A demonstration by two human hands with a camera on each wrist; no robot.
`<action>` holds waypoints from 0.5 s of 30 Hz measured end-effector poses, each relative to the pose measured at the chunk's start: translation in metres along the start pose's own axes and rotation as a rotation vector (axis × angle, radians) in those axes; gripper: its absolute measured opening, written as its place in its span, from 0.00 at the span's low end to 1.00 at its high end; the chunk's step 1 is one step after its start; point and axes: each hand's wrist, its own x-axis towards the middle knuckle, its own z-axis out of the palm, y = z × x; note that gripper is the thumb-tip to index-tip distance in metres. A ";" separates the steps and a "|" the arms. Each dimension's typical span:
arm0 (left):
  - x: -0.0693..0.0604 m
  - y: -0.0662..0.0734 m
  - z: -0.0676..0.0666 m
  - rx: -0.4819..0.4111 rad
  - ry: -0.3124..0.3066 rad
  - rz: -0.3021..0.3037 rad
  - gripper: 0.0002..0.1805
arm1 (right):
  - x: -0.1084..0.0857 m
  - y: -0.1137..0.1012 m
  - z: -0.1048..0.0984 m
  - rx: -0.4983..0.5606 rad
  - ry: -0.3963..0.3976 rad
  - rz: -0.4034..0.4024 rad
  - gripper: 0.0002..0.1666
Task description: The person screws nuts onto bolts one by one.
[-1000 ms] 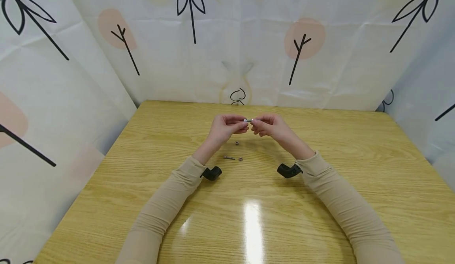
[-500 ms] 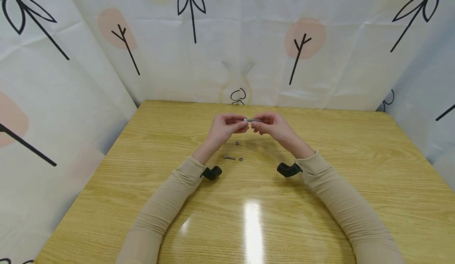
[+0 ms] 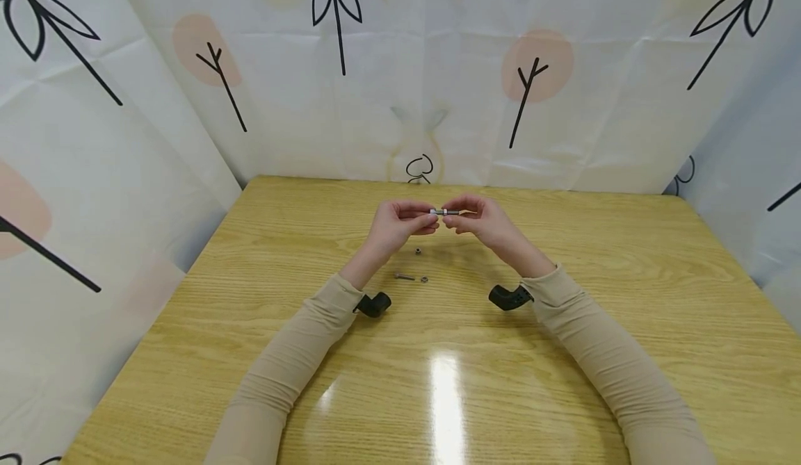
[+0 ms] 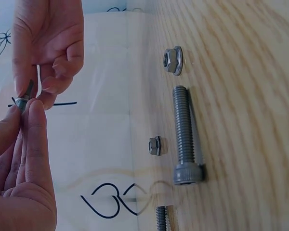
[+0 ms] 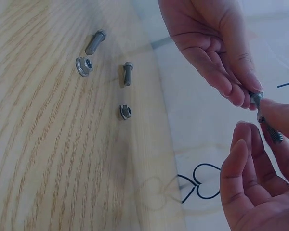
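My left hand pinches a metal bolt by its head, held level above the table's far half. Partway along the threads sits a flange nut. My right hand has its thumb and index finger at this nut, with the bolt's threaded end reaching between them. Below lie a socket-head bolt and a flange nut. Farther back are a second flange nut and another bolt, which the head view does not show.
The wooden table ends at a white patterned cloth hung behind it. Black wrist mounts stick out from beneath both sleeves.
The right fingers have loosened and shifted about the nut, baring more of the bolt's threaded end than a second ago. My left hand stays put on the bolt head; the loose parts lie unmoved.
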 end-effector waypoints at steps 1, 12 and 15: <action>0.000 0.000 0.000 0.002 0.000 0.001 0.11 | 0.000 0.000 0.000 -0.008 -0.001 0.001 0.18; 0.000 0.000 0.000 0.000 -0.002 0.002 0.11 | -0.001 -0.002 -0.001 -0.011 -0.033 0.028 0.24; 0.000 0.001 0.000 -0.007 0.000 0.001 0.11 | -0.002 -0.003 -0.001 -0.013 -0.040 0.001 0.22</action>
